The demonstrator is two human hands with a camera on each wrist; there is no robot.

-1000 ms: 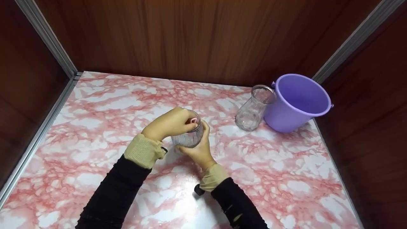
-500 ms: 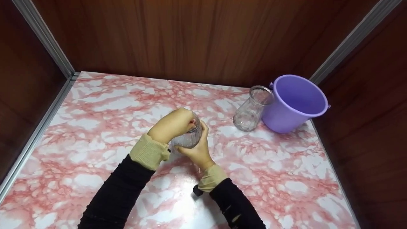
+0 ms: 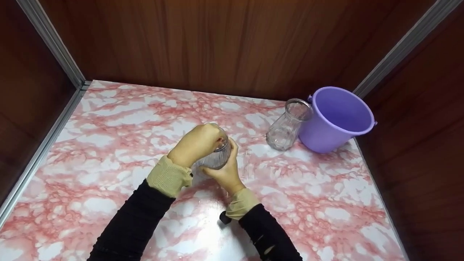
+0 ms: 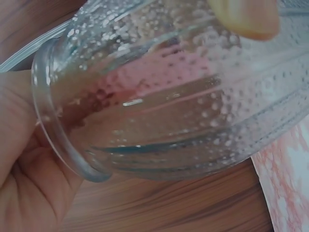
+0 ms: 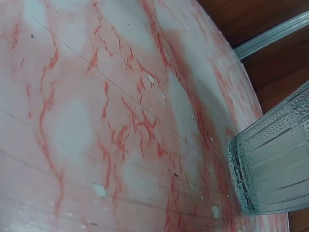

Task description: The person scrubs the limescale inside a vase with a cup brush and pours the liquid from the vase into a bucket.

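A ribbed, dotted clear glass vase [image 3: 217, 159] stands tilted between both hands at mid-table. My right hand [image 3: 229, 170] grips it round the outside, thumb on the near side. My left hand [image 3: 198, 143] reaches into its mouth, with the fingers hidden from above. Through the glass, in the left wrist view, those fingers hold a soft-looking pink piece [image 4: 164, 70]; its kind is blurred by the glass. A fingertip [image 4: 251, 21] of the right hand presses the outer wall there. In the right wrist view, the vase's thick base [image 5: 244, 176] shows at the right edge.
Another clear glass vase [image 3: 282, 134] stands upright at the back right, close to a purple bucket [image 3: 322, 134]. Brown wood-look walls [image 3: 217, 43] with metal corner strips enclose the red-and-white marbled table [image 3: 127, 108].
My left hand has moved slightly right and deeper into the vase's mouth. The pink piece, seen at the mouth earlier, is now hidden from above. The right hand keeps its grip.
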